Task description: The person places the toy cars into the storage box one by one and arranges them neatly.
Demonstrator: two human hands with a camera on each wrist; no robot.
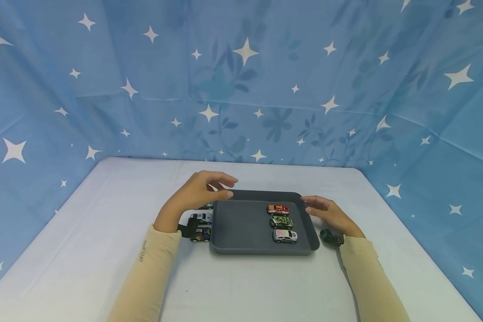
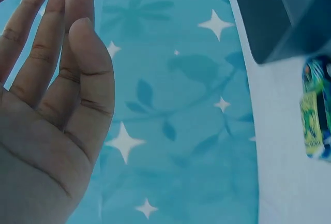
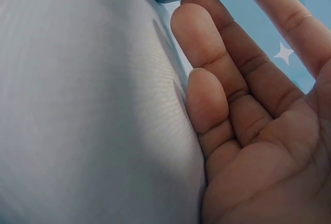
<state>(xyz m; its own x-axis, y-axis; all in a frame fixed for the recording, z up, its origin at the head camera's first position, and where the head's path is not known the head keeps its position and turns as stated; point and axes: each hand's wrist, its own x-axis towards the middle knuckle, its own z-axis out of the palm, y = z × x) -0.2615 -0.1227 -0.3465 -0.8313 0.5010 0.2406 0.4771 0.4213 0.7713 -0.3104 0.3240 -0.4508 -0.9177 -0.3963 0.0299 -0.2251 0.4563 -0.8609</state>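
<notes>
My left hand (image 1: 204, 190) hangs over the far left part of a dark grey tray (image 1: 241, 230), its fingers loosely bent and nothing in them. The left wrist view shows the same relaxed fingers, apart from the tray. At the tray's right wall is my right hand (image 1: 332, 214), palm turned inward, with fingertips at the rim. Inside the tray, on its right side, a red-and-orange toy car (image 1: 278, 209), a green toy car (image 1: 281, 222) and a white toy car (image 1: 285, 236) form a column.
Outside the tray's left wall stand a dark toy car (image 1: 201, 235) with colourful markings, a white-and-black toy car (image 1: 203, 218) and a partly hidden green one (image 1: 207, 206). A white cloth covers the table (image 1: 241, 286). Behind hangs a blue star-patterned curtain (image 1: 241, 80).
</notes>
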